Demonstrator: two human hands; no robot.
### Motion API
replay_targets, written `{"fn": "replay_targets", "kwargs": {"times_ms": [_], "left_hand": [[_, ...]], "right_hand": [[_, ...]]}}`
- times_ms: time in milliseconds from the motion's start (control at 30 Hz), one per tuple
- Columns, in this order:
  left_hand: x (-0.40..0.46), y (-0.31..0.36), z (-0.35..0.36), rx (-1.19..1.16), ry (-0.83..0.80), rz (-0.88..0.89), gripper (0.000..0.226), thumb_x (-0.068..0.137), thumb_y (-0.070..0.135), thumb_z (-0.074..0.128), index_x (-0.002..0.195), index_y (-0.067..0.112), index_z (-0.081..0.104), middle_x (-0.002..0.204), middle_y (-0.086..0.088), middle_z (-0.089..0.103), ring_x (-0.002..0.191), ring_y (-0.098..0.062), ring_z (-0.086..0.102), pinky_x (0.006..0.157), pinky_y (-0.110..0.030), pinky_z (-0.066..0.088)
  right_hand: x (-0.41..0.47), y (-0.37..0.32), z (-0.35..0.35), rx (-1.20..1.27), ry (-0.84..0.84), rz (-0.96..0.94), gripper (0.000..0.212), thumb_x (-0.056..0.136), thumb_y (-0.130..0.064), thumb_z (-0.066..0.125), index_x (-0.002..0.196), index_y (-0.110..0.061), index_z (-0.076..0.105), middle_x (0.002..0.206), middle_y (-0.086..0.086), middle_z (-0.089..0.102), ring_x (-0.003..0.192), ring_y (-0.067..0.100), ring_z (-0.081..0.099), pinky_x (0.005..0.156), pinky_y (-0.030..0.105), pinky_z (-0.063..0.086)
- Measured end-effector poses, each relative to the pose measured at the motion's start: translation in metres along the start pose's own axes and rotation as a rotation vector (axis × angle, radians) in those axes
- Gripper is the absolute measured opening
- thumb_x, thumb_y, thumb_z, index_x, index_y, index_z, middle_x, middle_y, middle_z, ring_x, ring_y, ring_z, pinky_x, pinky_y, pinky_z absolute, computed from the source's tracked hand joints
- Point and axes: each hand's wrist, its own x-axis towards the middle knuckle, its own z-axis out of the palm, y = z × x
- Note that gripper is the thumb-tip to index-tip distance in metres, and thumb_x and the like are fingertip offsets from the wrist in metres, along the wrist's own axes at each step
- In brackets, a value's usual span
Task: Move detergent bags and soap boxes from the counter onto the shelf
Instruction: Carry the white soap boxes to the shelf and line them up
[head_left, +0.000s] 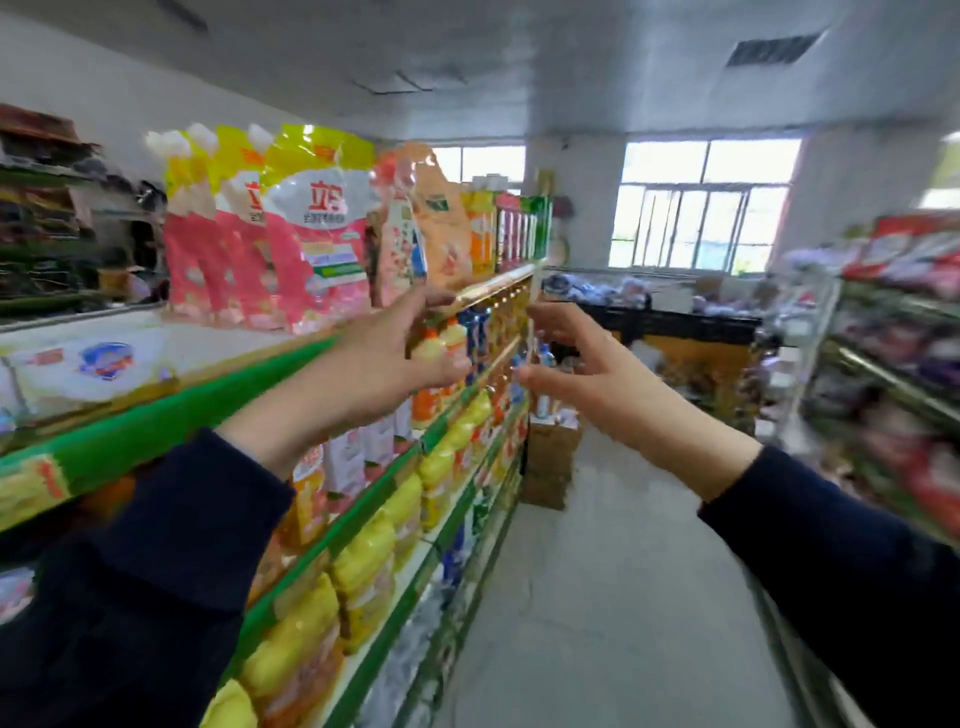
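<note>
Dark sleeves cut off below, left hand and right hand fingers spread, empty, detergent bags blurred.

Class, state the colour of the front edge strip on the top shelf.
Green, on the shelf's front edge strip, clearest in the head view.

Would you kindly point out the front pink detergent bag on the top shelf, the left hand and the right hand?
front pink detergent bag (317, 244): head view, middle of its printed face.
left hand (400, 353): head view, back of the hand.
right hand (587, 364): head view, middle of the hand.
</note>
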Motion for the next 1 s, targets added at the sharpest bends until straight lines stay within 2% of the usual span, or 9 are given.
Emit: {"fn": "replay_targets", "kwargs": {"times_ms": [67,167,233,300,500,633,800,933,1000], "left_hand": [[0.015,0.012,0.031,-0.078,-0.113,0.049,0.079,0.083,0.048,0.077,0.150,0.035,0.038,0.155,0.009,0.043,0.142,-0.010,0.041,0.119,-0.040,0.033],[0.032,0.032,0.068,-0.177,-0.203,0.072,0.085,0.079,0.053,0.078,0.151,0.038,0.036,0.158,0.007,0.040,0.141,-0.008,0.038,0.113,-0.032,0.033],[0.042,0.058,0.102,-0.229,-0.288,0.112,0.096,0.068,0.061,0.075,0.152,0.038,0.035,0.160,0.005,0.038,0.143,-0.009,0.037,0.115,-0.036,0.033],[0.051,0.082,0.130,-0.284,-0.342,0.161,0.098,0.065,0.062,0.074,0.152,0.038,0.036,0.160,0.004,0.039,0.145,-0.012,0.037,0.115,-0.036,0.034],[0.068,0.168,0.218,-0.417,-0.507,0.364,0.083,0.079,0.052,0.078,0.150,0.040,0.036,0.156,0.009,0.042,0.137,-0.002,0.039,0.105,-0.025,0.035],[0.072,0.232,0.271,-0.485,-0.625,0.474,0.078,0.082,0.051,0.078,0.149,0.044,0.037,0.158,0.010,0.040,0.144,-0.005,0.037,0.111,-0.032,0.034],[0.062,0.317,0.332,-0.598,-0.735,0.608,0.075,0.085,0.044,0.077,0.149,0.038,0.039,0.157,0.011,0.042,0.141,-0.005,0.041,0.109,-0.030,0.036],[0.048,0.389,0.380,-0.684,-0.813,0.677,0.069,0.088,0.038,0.075,0.148,0.034,0.042,0.153,0.009,0.047,0.138,-0.006,0.046,0.111,-0.033,0.041],[0.041,0.423,0.403,-0.689,-0.835,0.729,0.065,0.088,0.040,0.074,0.146,0.036,0.045,0.150,0.013,0.049,0.137,-0.004,0.047,0.111,-0.033,0.042]], "right_hand": [[-0.028,0.015,-0.029,-0.088,0.053,0.066,0.063,0.092,-0.037,0.073,0.148,-0.030,0.045,0.151,-0.005,0.049,0.144,0.015,0.038,0.118,0.043,0.034],[-0.066,0.024,-0.059,-0.174,0.100,0.162,0.063,0.092,-0.036,0.073,0.148,-0.031,0.044,0.150,-0.006,0.048,0.142,0.014,0.039,0.115,0.032,0.032],[-0.096,0.034,-0.089,-0.234,0.148,0.245,0.065,0.093,-0.035,0.072,0.150,-0.028,0.043,0.152,-0.002,0.047,0.143,0.018,0.039,0.120,0.038,0.032],[-0.121,0.038,-0.116,-0.301,0.192,0.304,0.066,0.093,-0.033,0.072,0.151,-0.025,0.042,0.153,0.000,0.046,0.142,0.016,0.040,0.120,0.034,0.030],[-0.207,0.045,-0.188,-0.362,0.374,0.484,0.064,0.092,-0.039,0.072,0.149,-0.033,0.043,0.154,-0.009,0.044,0.141,0.009,0.039,0.114,0.032,0.033],[-0.263,0.043,-0.231,-0.443,0.464,0.577,0.067,0.091,-0.045,0.072,0.150,-0.035,0.040,0.155,-0.009,0.043,0.141,0.008,0.038,0.114,0.032,0.032],[-0.335,0.036,-0.285,-0.540,0.585,0.702,0.065,0.093,-0.042,0.070,0.150,-0.033,0.040,0.155,-0.007,0.042,0.143,0.010,0.037,0.117,0.038,0.033],[-0.391,0.026,-0.331,-0.580,0.669,0.766,0.065,0.094,-0.041,0.070,0.151,-0.033,0.039,0.155,-0.009,0.041,0.130,0.006,0.044,0.111,0.033,0.037],[-0.418,0.024,-0.355,-0.599,0.713,0.789,0.065,0.094,-0.042,0.069,0.152,-0.034,0.039,0.155,-0.013,0.039,0.135,0.001,0.039,0.114,0.030,0.034]]}}
